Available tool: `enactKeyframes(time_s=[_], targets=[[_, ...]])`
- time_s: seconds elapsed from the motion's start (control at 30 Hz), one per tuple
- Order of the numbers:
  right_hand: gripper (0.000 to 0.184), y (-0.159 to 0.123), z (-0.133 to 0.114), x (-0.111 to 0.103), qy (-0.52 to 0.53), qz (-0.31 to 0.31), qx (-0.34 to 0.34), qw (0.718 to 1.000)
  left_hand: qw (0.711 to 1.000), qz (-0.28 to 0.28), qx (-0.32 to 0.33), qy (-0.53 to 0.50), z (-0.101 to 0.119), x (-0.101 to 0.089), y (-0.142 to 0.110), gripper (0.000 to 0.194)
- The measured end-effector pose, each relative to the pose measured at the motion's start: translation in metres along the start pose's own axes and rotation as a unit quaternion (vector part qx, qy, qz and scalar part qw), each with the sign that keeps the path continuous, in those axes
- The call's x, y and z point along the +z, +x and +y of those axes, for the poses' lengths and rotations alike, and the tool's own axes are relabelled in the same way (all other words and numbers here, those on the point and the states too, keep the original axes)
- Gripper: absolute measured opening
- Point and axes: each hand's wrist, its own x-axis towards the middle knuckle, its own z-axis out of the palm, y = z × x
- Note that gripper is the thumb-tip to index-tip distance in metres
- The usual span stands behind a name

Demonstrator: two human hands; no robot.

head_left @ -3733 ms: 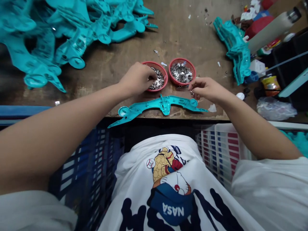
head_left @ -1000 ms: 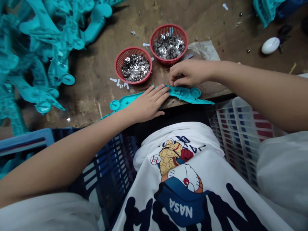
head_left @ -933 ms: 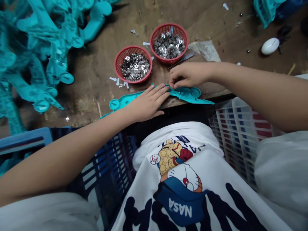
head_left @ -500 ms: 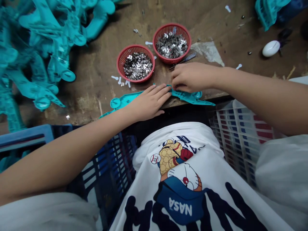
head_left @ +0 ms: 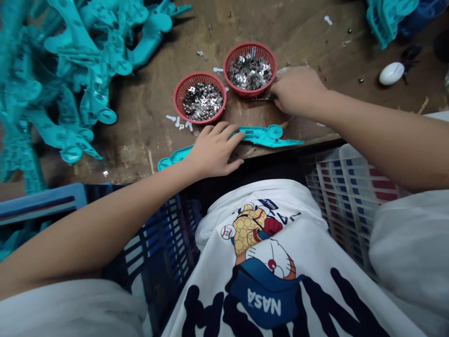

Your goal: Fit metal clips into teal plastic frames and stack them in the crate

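Observation:
A long teal plastic part (head_left: 261, 135) lies along the near edge of the wooden table (head_left: 147, 107). My left hand (head_left: 213, 150) rests flat on its middle, fingers spread. My right hand (head_left: 298, 90) has closed on a thin dark tool (head_left: 257, 98) lying just below the right red basket (head_left: 250, 70). That basket and the left red basket (head_left: 199, 97) both hold small shiny metal pieces. A few small white bits (head_left: 178, 122) lie beside the left basket.
A big heap of teal plastic parts (head_left: 63, 65) fills the table's left side. More teal parts (head_left: 386, 16) and a white oval object (head_left: 391, 73) sit at the far right. A blue crate (head_left: 140, 243) and a white crate (head_left: 347, 187) stand below the table edge.
My right hand has left the teal part and moved up and right to the thin tool by the right basket. My left hand stays pressed on the part.

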Motion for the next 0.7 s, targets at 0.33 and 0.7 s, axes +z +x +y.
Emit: enactKeyframes(time_s=[0.33,0.7], targets=[[0.034,-0.032,-0.040,-0.011,0.031,-0.061,-0.076,0.995,0.997,0.057,-0.017,-0.047,-0.010,0.013,0.004,0.083],[0.031,-0.033,-0.044,-0.004,0.059,-0.048,-0.090,0.993,0.998,0.033,0.005,-0.053,-0.026,0.029,-0.004,0.108]])
